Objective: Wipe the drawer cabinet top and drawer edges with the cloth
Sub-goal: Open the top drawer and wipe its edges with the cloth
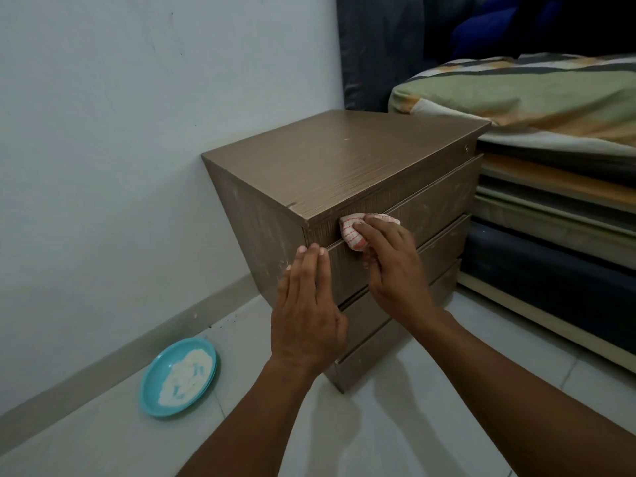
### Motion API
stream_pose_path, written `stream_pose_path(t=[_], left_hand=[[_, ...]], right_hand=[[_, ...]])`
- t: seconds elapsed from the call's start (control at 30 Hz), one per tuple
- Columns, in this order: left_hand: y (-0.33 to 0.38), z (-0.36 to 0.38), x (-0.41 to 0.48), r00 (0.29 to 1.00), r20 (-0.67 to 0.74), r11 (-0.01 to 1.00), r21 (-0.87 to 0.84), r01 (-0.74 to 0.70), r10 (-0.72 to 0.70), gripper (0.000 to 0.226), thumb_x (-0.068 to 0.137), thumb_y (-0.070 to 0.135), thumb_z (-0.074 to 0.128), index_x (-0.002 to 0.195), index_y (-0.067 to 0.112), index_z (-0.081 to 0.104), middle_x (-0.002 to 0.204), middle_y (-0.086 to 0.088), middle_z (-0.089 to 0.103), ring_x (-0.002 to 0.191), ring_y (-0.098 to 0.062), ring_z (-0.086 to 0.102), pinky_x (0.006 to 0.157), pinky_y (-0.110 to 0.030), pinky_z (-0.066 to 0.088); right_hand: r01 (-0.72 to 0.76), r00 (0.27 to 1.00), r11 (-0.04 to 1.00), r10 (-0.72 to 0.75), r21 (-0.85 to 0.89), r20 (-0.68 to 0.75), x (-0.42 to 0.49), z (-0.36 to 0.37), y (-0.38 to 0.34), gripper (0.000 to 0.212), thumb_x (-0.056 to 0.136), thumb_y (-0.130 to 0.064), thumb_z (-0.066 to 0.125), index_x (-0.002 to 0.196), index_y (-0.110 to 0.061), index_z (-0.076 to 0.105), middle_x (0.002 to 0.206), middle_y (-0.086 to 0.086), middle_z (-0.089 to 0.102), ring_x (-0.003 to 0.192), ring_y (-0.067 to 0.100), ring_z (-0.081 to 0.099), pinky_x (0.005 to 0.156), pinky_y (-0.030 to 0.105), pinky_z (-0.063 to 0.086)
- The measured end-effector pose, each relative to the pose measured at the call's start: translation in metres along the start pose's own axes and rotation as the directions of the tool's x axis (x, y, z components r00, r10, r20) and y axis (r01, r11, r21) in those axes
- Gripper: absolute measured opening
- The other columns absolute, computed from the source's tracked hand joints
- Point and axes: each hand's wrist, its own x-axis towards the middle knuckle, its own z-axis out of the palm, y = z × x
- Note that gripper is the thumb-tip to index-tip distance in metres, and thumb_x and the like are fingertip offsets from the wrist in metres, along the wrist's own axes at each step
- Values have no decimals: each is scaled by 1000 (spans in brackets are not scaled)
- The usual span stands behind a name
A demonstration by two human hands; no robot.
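Head view: my right hand (389,266) presses a bunched cloth (354,232) against the top drawer's front edge, just under the front lip of the cabinet (344,163), near its left corner. My grip there is closed around the wad, fingers curled over it. My left hand (306,304) lies flat and open against the second drawer front, just below and left of the cloth, holding nothing and likely steadying the cabinet. The cloth looks soft, light and easily crushed; I judge it best held balled in the palm so a fold can be pushed into the gaps. The cabinet looks stiff and heavy enough to stay put. Count: one cloth, one cabinet with what look like four drawer fronts, one blue plate (179,376) of white powder on the floor left of the cabinet, a bed (550,94) to its right.
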Motion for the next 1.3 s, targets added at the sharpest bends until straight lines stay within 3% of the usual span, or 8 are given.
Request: stream_pose_path(t=[0.13,0.33,0.43,0.67,0.83,1.0,1.3], left_hand=[[5,-4,2,999,35,999,44,9,-11,85,79,28,47,157,4,23,164,-17,25,152,-34,22,120,-50,27],[19,-8,10,993,79,993,83,79,-86,94,77,36,48,158,3,13,152,-19,37,144,-39,32,115,-50,33],[23,-11,18,986,126,990,105,99,-112,98,79,41,50,158,1,8,146,-17,36,138,-38,34,116,-47,29],[27,-22,34,973,177,987,87,137,-151,105,81,49,54,158,3,0,132,-11,34,115,-24,35,101,-35,36],[23,-22,35,988,86,992,48,121,-124,102,82,70,36,157,4,16,122,-9,39,104,-21,37,93,-34,39],[23,-21,36,986,71,987,63,146,-150,108,84,84,20,157,5,19,120,-10,40,102,-20,38,91,-34,40],[31,-28,37,985,58,986,38,161,-163,108,86,84,10,156,3,24,114,-8,43,97,-19,38,84,-33,41]], right_hand=[[-10,1000,1000,10,11,0,0,-2,0,50,87,1,61,135,-12,58,141,8,56,127,25,45,110,27,29],[-17,999,1000,16,13,36,-1,-4,-1,52,87,4,60,137,-11,57,143,7,54,129,25,46,110,29,33],[-31,999,999,29,40,37,-3,-7,-1,52,87,5,60,137,-10,57,144,8,54,131,25,45,111,31,34],[-56,996,994,49,92,78,-7,-12,-2,52,89,5,57,139,-11,55,146,8,51,133,27,44,112,36,37],[-86,989,985,66,148,130,-9,-17,-2,47,96,-18,46,142,-11,53,150,9,47,137,25,41,113,38,37],[-86,976,981,48,171,213,-7,-28,3,54,91,-6,61,144,-13,51,154,7,43,141,25,39,114,37,34],[-53,979,991,27,126,203,-10,-41,7,51,92,-3,57,142,-16,53,151,7,47,138,24,41,109,30,32]])
